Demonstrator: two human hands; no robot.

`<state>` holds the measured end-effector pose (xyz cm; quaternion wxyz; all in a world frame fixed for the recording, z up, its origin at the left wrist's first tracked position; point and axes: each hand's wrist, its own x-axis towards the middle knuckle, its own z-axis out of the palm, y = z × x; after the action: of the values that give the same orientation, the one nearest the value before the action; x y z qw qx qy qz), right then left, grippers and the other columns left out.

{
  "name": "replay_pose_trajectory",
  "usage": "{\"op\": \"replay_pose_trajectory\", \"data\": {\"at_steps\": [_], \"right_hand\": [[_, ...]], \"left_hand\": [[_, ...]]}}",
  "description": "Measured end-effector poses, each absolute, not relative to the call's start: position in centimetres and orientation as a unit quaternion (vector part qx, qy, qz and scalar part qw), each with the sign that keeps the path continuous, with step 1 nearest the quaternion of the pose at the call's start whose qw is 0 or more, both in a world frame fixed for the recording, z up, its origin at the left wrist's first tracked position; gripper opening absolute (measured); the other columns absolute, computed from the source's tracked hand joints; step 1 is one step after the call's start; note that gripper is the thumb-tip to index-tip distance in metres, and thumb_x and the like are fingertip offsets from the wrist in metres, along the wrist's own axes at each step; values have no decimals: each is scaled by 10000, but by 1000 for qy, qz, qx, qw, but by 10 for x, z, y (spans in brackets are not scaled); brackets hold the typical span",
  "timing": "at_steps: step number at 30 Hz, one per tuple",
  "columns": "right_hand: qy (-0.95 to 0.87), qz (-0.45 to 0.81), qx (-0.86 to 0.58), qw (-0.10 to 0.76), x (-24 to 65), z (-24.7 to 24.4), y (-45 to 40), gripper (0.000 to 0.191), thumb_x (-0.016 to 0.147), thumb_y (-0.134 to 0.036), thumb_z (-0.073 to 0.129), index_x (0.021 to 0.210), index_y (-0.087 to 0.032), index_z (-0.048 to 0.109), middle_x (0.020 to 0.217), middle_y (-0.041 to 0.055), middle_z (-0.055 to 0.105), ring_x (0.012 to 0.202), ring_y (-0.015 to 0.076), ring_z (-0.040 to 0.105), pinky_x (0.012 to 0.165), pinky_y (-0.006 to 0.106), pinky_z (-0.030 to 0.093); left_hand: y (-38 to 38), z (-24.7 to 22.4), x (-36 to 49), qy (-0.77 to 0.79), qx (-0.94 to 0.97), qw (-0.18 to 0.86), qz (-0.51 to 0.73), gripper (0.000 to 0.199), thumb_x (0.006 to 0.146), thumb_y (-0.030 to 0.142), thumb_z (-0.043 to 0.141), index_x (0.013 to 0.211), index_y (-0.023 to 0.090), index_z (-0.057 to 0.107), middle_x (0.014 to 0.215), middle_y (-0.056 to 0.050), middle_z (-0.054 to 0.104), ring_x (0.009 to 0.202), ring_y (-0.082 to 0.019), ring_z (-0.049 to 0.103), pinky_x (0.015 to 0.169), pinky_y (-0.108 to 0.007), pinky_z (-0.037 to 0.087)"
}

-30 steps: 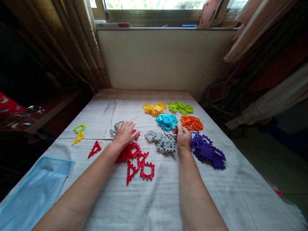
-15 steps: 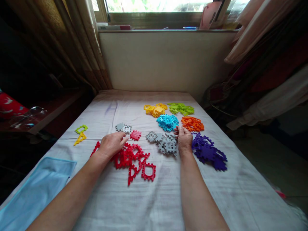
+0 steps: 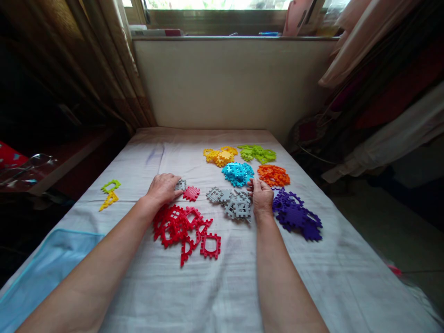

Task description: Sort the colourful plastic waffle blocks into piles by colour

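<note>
My left hand (image 3: 163, 187) reaches over the small grey toothed plastic building pieces (image 3: 181, 184). Its fingers and thumb are apart, with a grey piece showing between them; what lies under the palm is hidden. A pinkish-red square piece (image 3: 191, 193) lies just right of the thumb, and the red pile (image 3: 175, 224) is nearer to me. My right hand (image 3: 262, 196) rests at the right side of the larger grey pile (image 3: 238, 205), its fingers curled in and nothing visible in them. The purple pile (image 3: 297, 215) lies to its right.
Farther back lie piles of yellow (image 3: 222, 156), lime green (image 3: 257, 153), light blue (image 3: 237, 174) and orange (image 3: 274, 175) pieces. At the left are a lime piece (image 3: 111, 186) and a yellow triangle (image 3: 109, 200). A light blue cloth (image 3: 58, 268) covers the front left.
My left hand has moved from above the red pile, away from me, to the small grey pieces and covers part of them. My right hand stays by the grey pile. The view has shifted slightly.
</note>
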<state>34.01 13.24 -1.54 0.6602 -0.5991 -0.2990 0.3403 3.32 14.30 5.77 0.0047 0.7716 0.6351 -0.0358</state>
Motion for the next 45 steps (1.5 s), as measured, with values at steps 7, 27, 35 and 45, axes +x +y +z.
{"op": "replay_pose_trajectory", "data": {"at_steps": [7, 27, 35, 45], "right_hand": [[-299, 341, -601, 658, 339, -13, 133, 424, 693, -559, 625, 784, -156, 723, 670, 43, 708, 537, 139, 593, 470, 237, 426], [-317, 334, -591, 662, 339, -17, 133, 455, 661, -615, 660, 760, -174, 712, 644, 27, 708, 526, 137, 596, 480, 245, 436], [-314, 338, -590, 662, 339, -17, 133, 452, 622, -605, 686, 763, -176, 709, 636, 19, 703, 528, 136, 590, 471, 237, 424], [-313, 340, -593, 659, 339, -18, 134, 410, 677, -571, 661, 778, -176, 705, 656, 23, 697, 542, 136, 591, 485, 239, 432]], "left_hand": [[148, 58, 67, 629, 770, 96, 50, 587, 820, 476, 636, 1331, 192, 584, 1307, -118, 644, 1211, -277, 591, 1035, -351, 436], [120, 56, 22, 678, 733, 43, 34, 365, 861, 417, 527, 1137, 251, 699, 1225, -87, 702, 1157, -277, 622, 994, -364, 457], [110, 58, -59, 722, 667, 183, -37, 390, 673, 458, 580, 975, 265, 735, 1002, -36, 767, 918, -242, 695, 779, -288, 489], [117, 71, -68, 735, 597, 284, 148, 308, 475, 466, 685, 666, 226, 651, 649, 7, 669, 706, -209, 627, 633, -276, 479]]}}
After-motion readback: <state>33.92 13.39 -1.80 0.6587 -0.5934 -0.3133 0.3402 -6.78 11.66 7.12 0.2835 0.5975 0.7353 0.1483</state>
